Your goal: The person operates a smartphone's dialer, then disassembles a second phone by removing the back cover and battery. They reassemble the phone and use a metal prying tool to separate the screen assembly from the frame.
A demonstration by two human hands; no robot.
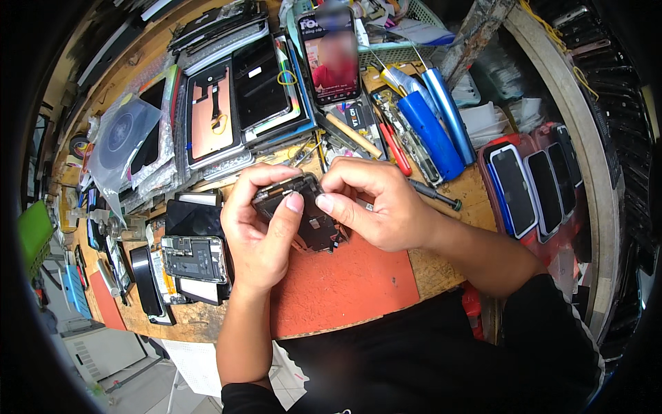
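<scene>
Above an orange-red mat [352, 290], my left hand [258, 234] grips an opened phone [318, 231] by its left side. My left thumb lies across its upper part, and the dark inner side with small metal parts faces up. At the phone's upper right corner, the thumb and forefinger of my right hand [386, 207] are pinched together against its edge. My fingertips hide whether a small piece is between them. Just beyond my right hand lies a dark screwdriver [434, 195].
Left of my left wrist lies another opened phone [196, 259]. A phone with a lit screen [329, 58] stands upright at the back. Blue cylinders [431, 134] and red-handled pliers [396, 148] are behind my right hand. A red tray [534, 131] holds several phones at the right.
</scene>
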